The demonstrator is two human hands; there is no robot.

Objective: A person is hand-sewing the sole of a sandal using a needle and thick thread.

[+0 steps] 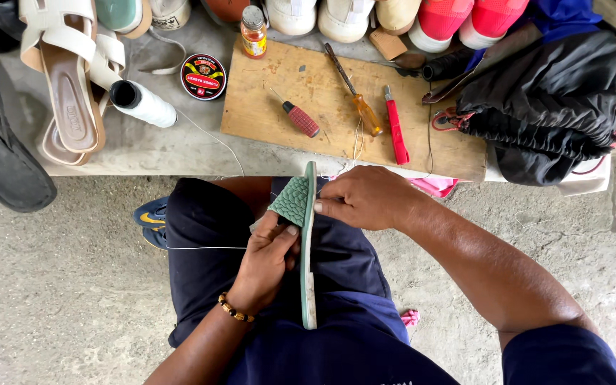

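My left hand (265, 260) is closed around the woven strap of a green sandal (306, 235), which stands on edge over my lap, near me. My right hand (368, 197) pinches the sole's edge near the sandal's far end. A thin white thread (204, 247) runs left from the sandal across my knee. Beyond it, a wooden board (308, 93) on the concrete ledge holds a red-handled awl (299, 118), an amber-handled screwdriver (365, 113) and a red knife (396, 130). A white thread spool (144, 103) lies to the far left, beside beige sandals (69, 78).
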